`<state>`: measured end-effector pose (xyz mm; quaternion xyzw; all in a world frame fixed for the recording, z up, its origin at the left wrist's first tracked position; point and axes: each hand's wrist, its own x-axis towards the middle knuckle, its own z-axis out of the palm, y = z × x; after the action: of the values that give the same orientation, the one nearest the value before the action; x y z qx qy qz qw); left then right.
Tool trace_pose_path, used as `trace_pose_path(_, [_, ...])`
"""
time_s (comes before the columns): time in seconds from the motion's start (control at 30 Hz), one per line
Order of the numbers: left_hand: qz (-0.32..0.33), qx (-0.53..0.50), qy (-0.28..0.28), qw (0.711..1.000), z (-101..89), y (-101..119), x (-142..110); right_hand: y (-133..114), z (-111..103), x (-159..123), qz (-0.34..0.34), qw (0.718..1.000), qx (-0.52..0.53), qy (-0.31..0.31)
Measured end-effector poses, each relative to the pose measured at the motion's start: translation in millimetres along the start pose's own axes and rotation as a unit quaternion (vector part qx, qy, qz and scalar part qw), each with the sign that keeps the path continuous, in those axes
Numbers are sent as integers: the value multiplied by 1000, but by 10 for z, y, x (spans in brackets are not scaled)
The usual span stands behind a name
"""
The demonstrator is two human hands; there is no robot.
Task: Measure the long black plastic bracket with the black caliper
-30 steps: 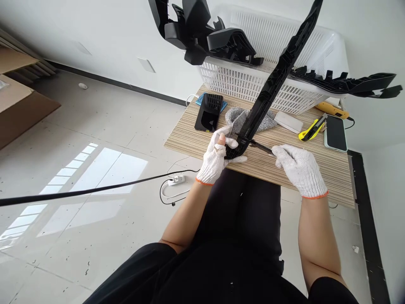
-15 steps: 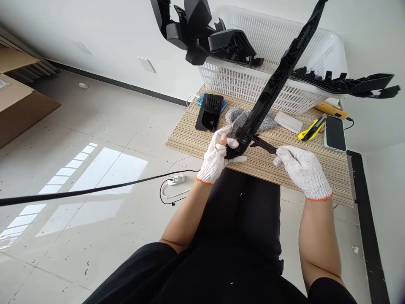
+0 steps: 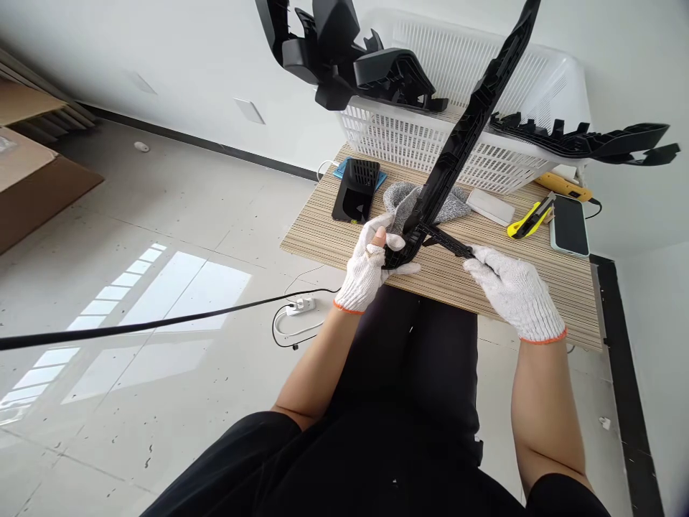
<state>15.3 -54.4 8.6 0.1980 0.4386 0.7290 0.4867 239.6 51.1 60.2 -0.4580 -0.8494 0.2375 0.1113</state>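
A long black plastic trim piece [image 3: 457, 151] slants up and to the right over the table. My left hand [image 3: 372, 255], in a white knit glove with the thumb tip bare, is closed round its lower end. From near that end a narrow black side arm [image 3: 446, 241] of plastic sticks out to the right. My right hand [image 3: 509, 287], gloved in white, pinches the free tip of this arm between thumb and fingers. Whether the arm is one with the trim piece or a separate part, I cannot tell. A grey cloth [image 3: 401, 205] lies behind the trim.
A white plastic basket [image 3: 398, 136] with several black plastic parts [image 3: 336, 57] over its rim stands at the table's [image 3: 317, 230] back. A black device [image 3: 355, 194], a white box [image 3: 491, 207], a yellow utility knife [image 3: 530, 219] and a phone [image 3: 570, 226] lie on the table.
The upper end of the trim piece has swung slightly left. My right hand has shifted its fingers a little on the side arm's tip. My left hand has stayed in place.
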Motion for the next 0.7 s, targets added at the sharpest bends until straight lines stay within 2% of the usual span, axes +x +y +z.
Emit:
trace_pose_path(0.17, [3, -3, 1, 1000, -7, -21, 3, 77, 23, 0, -47, 999, 17, -5])
trace_pose_path(0.4, [4, -8, -2, 1000, -23, -21, 4, 73, 7, 13, -64, 997, -36, 2])
trace_pose_path(0.7, [4, 8, 6, 1000, 19, -21, 2, -263, -99, -90, -111, 975, -193, 19])
